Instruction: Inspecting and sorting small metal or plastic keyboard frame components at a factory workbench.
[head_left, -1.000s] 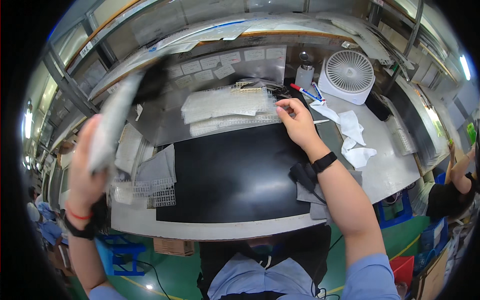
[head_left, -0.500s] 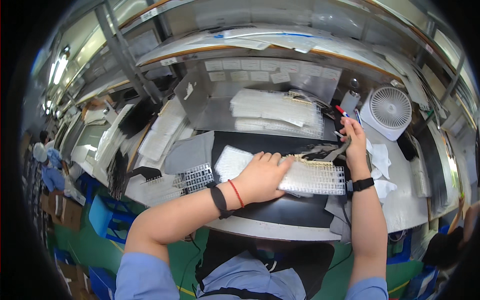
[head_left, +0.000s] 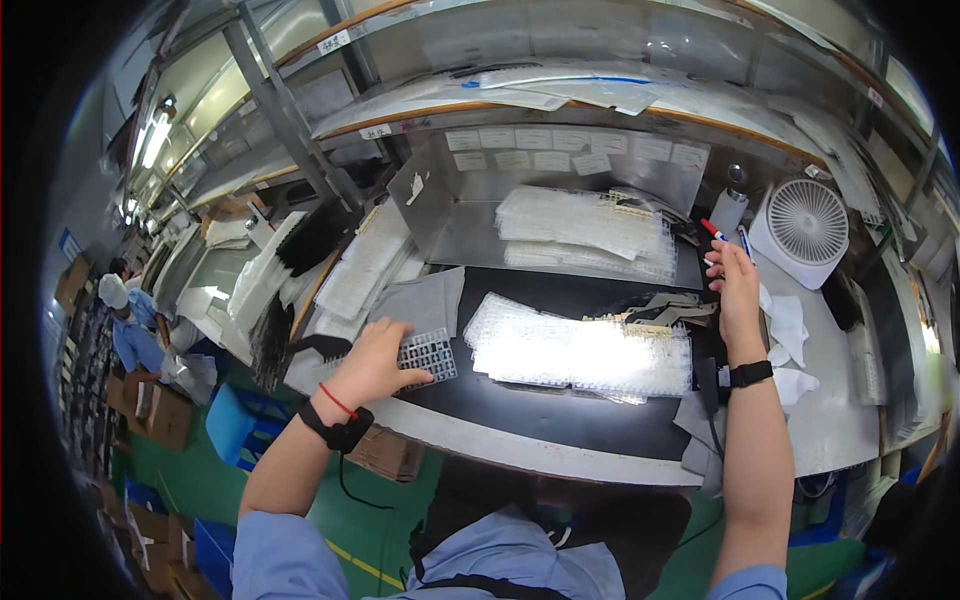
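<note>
My left hand (head_left: 372, 368) is at a grey perforated grid panel (head_left: 428, 358) on the left of the bench, thumb and fingers apart across its end. Upright at the right, my right hand (head_left: 737, 300) has loosely bent, separated fingers; I see nothing held in it. Just beyond those fingertips is a red-capped marker (head_left: 713, 231). Between the hands lies a stack of white translucent grid sheets (head_left: 580, 355), washed out by bright light, on a black mat (head_left: 520, 410). Dark strips and a beige toothed strip (head_left: 655, 318) rest along its far right edge.
Another sheet pile (head_left: 585, 220) sits in a metal bay at the back. At the right stand a white fan (head_left: 805, 222), a bottle (head_left: 730, 210) and crumpled white cloths (head_left: 788, 330). Grey cloth (head_left: 420, 300) and more sheets (head_left: 365, 265) lie left. A shelf (head_left: 600, 110) spans above.
My left hand has left the sheet stack and moved left to the grid panel. My right hand has let go of a dark strip. The stack now looks brightly lit.
</note>
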